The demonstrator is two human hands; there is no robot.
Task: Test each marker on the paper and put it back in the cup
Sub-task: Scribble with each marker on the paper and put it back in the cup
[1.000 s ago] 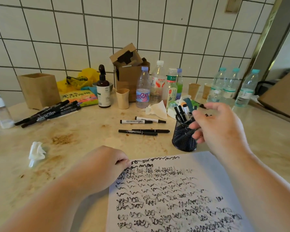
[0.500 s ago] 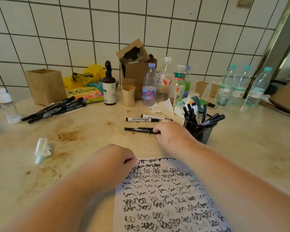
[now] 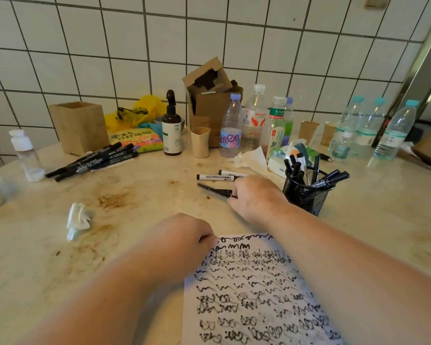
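Observation:
A white paper [image 3: 256,290] covered in black scribbles lies in front of me. My left hand [image 3: 182,240] rests as a fist on its top left corner. My right hand [image 3: 254,197] is closed on the near end of a black marker [image 3: 213,190], whose far end points left, low over the table. Two white-barrelled markers [image 3: 215,177] lie just beyond it. A black mesh cup [image 3: 306,192] holding several black markers stands right of my right hand.
A pile of black markers [image 3: 95,161] lies at the left by a wooden box [image 3: 79,127]. Bottles [image 3: 230,128], paper cups [image 3: 200,141], a cardboard box [image 3: 210,95] and tissues [image 3: 77,220] crowd the back of the stained table [image 3: 135,220].
My right hand left the mesh cup, moved left to the loose markers and closed on a black one, which now sits tilted. My left hand has stayed on the paper.

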